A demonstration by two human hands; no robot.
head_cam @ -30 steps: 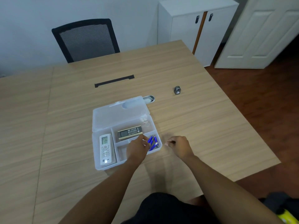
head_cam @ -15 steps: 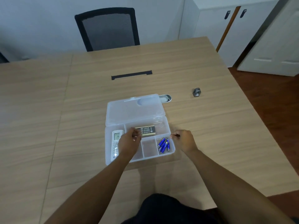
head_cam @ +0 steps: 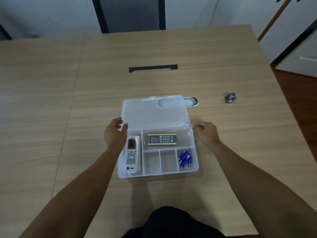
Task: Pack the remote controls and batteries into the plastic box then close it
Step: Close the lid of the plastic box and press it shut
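both remotes (head_cam: 132, 154) and batteries (head_cam: 184, 158) already in the plastic box (head_cam: 169, 172), left hand (head_cam: 115, 134) and right hand (head_cam: 205, 132) gripping its open lid (head_cam: 154, 114), just closing left

wooden table (head_cam: 154, 48), black chair (head_cam: 128, 12) behind, white cabinet (head_cam: 248, 11), reddish floor (head_cam: 298, 93)

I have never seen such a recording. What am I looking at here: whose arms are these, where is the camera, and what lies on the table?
There is no machine: these are a person's two bare arms. The single picture comes from a camera worn on the head, looking down at a wooden table. On it stands a clear plastic box with its lid open. Inside lie a white remote in the left compartment, a dark remote in the upper one, and blue batteries at lower right. The left hand holds the lid's left corner; the right hand is at its right corner, its grip unclear. A small grey object lies apart.
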